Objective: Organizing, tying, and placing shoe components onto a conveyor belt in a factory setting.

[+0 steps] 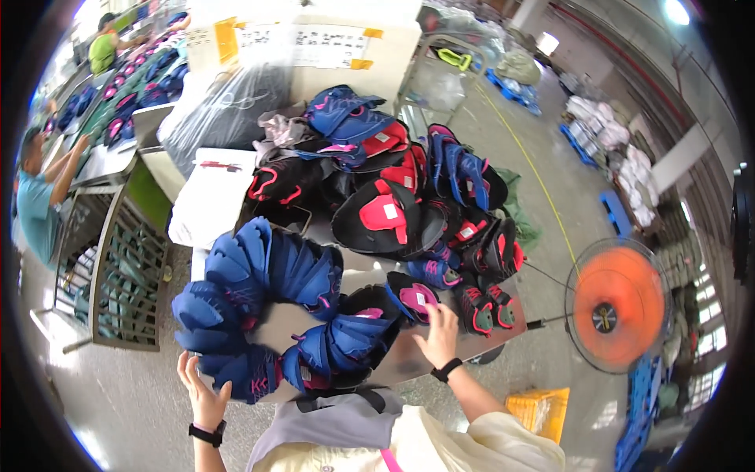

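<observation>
The left hand (203, 393) is spread open with its fingers against the blue fabric shoe uppers with pink trim (259, 315), which lie fanned in a curved row across the near left corner of the grey worktable (409, 363). The right hand (438, 334) rests flat, fingers loose, near the table's front edge, touching a black-and-pink shoe upper (415, 297). Behind it a heap of black, pink and blue uppers (393, 197) fills the far side.

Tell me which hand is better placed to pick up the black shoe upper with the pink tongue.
Right hand: it already rests at that black shoe upper. Left hand is by the blue uppers.
</observation>
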Tool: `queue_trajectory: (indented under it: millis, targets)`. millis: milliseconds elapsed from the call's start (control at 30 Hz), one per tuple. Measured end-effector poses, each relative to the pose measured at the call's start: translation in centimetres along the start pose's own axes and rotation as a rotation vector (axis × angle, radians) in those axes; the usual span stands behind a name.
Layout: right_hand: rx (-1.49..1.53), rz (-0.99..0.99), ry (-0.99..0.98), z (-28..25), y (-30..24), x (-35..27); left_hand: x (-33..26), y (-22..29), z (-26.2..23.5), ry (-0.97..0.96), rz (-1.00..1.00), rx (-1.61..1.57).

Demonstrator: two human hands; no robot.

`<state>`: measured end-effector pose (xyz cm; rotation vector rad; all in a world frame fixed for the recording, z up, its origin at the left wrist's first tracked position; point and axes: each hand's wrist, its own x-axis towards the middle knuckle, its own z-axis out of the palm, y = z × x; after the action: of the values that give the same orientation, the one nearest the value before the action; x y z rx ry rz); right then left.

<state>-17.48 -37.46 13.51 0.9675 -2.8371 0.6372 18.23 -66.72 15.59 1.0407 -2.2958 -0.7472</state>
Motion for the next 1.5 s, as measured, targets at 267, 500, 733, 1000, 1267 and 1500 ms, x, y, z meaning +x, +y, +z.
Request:
queue_trajectory:
  millis: [267,500,733,1000,1267,1500]
  targets:
    - [0.174,-0.100,0.092,1.6,3.9,2.4,6.8,6.1,-0.8,-0.125,0.144,0.184]
    - [1.430,0.453,0.124,-1.9,9.6,6.5,4.9,9.3,0.5,-0.170,0.066,0.310]
    - [1.509,0.721,0.010,-0.1,16.2,11.4,6.2,14.3,2.7,-0.351,0.216,0.139]
    - [1.709,0.325,0.384,-5.2,13.5,13.5,9.4,14.0,2.5,-0.535,0.382,0.187]
    - [1.188,0.637,0.140,-1.5,18.1,13.1,19.8,9.3,4.1,-0.371,0.422,0.180]
    - [0.091,0.236,0.670,-2.3,9.7,11.1,21.9,7.9,8.0,-0.637,0.568,0.535]
